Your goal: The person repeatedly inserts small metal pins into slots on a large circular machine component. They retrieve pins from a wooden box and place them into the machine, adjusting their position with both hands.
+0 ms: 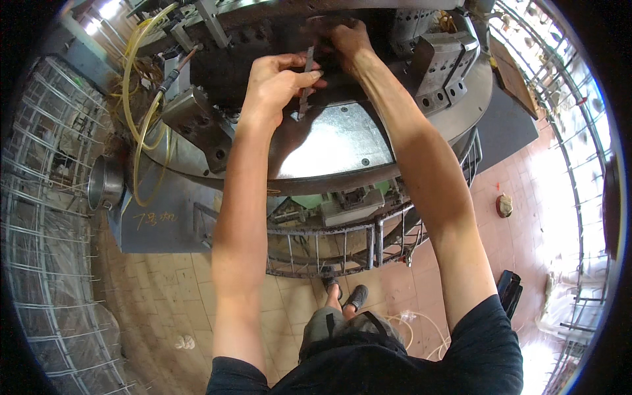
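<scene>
My left hand is raised over the machine's round metal top. Its thumb and fingers pinch a thin, flat grey metal strip with notched edges, which stands nearly upright in the picture. To the right and farther in, my right hand reaches into the machine's dark recess. Its fingers are smeared by motion and partly lost in shadow, so what they hold, if anything, does not show. Below both hands lies a shiny steel plate with small screws, partly under the left arm's shadow.
Metal blocks stand on the ring at left and right. Yellowish hoses hang at the left, above a metal pot. A curved rail runs below the ring. Wire racks line the sides; a small round object lies on the tiled floor.
</scene>
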### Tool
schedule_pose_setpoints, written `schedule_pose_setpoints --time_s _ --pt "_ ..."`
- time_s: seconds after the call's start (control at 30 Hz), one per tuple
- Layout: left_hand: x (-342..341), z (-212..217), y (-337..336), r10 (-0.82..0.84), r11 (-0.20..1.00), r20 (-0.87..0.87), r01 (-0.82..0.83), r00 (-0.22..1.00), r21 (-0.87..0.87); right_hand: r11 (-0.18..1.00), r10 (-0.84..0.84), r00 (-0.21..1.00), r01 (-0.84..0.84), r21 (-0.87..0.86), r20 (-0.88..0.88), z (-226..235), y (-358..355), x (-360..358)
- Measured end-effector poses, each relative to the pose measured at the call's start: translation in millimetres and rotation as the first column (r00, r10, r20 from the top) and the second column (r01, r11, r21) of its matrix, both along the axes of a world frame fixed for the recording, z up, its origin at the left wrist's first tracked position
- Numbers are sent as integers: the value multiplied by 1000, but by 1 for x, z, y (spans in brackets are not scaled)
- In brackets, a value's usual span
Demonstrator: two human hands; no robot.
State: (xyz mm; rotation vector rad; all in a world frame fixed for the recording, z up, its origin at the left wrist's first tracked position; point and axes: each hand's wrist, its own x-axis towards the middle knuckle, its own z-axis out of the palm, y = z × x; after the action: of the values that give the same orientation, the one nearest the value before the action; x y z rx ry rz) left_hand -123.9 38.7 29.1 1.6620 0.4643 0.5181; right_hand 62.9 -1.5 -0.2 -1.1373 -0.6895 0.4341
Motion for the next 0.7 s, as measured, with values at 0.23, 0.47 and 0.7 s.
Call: schedule_pose_setpoints --time_s 0.23,0.47,0.7 --pt "2 -21 12 10 935 198 61 980 -349 983 -15 1000 15 181 -3 -6 15 6" --pt "13 -17 13 171 844 283 8 944 -536 995 -15 914 54 -85 405 2 -19 -5" --pt "51 -9 18 265 911 186 -182 946 -370 915 230 891 -60 -400 391 12 -68 -24"
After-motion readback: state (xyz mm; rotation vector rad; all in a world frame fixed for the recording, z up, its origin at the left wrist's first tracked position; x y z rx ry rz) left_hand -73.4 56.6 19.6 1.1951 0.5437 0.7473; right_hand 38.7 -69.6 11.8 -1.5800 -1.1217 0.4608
